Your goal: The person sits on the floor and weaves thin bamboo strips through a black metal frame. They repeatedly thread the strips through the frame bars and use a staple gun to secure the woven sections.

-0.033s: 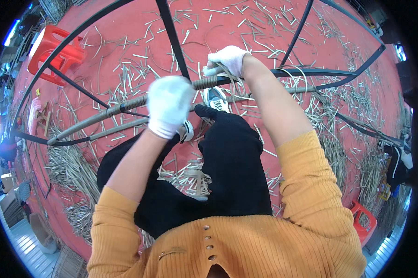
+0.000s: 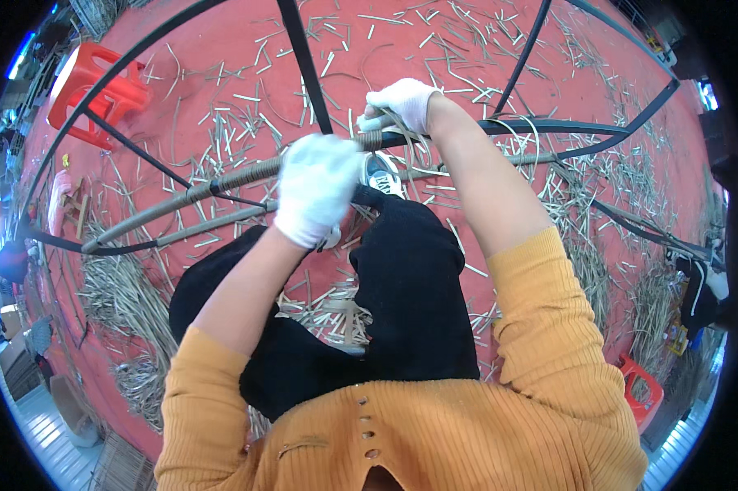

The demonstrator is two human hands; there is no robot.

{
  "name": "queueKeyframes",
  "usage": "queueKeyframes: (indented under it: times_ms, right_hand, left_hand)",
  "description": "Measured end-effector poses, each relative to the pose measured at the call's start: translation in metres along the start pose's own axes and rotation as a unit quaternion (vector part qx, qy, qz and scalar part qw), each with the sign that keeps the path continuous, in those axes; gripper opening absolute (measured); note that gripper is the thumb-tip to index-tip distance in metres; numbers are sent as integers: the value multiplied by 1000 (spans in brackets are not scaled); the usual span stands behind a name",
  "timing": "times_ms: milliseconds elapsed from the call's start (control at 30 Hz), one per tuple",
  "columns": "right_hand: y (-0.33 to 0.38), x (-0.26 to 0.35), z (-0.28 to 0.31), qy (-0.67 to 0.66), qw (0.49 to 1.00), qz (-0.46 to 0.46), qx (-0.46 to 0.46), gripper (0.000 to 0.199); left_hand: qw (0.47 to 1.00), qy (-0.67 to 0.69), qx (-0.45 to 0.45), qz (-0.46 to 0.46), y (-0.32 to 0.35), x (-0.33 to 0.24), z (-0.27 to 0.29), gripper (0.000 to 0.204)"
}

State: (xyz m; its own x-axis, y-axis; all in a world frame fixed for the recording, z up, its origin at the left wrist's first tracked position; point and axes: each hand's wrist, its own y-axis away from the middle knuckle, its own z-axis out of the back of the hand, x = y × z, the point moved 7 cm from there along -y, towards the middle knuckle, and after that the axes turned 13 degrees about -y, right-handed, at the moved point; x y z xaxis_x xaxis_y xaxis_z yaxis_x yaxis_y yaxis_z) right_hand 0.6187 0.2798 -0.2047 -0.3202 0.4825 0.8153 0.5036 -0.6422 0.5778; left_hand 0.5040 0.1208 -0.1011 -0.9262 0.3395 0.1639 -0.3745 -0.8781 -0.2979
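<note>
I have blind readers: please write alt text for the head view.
White-gloved left hand, blurred, at a tan-wrapped bar of a black metal frame; right hand, also gloved, holds a tan strip. The person wears a mustard ribbed sweater and black trousers. Cut strips litter the red floor; a red plastic stool stands upper left.

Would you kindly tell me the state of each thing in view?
Left hand: white-gloved, blurred, at the front bar; grip unclear.
Right hand: white-gloved, closed on a tan strip.
Tan strip: held, bent.
Front bar: coiled beside the left hand, bare black beyond the right.
Red floor: littered with cut pieces.
Upper-left stool: apparently upright.
</note>
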Motion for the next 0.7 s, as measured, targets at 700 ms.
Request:
queueKeyframes:
  times_ms: [700]
  right_hand:
    - [33,-64,-56,76,958,277,-19,31]
  left_hand:
    - [986,-34,-103,131,-56,5,-69,16]
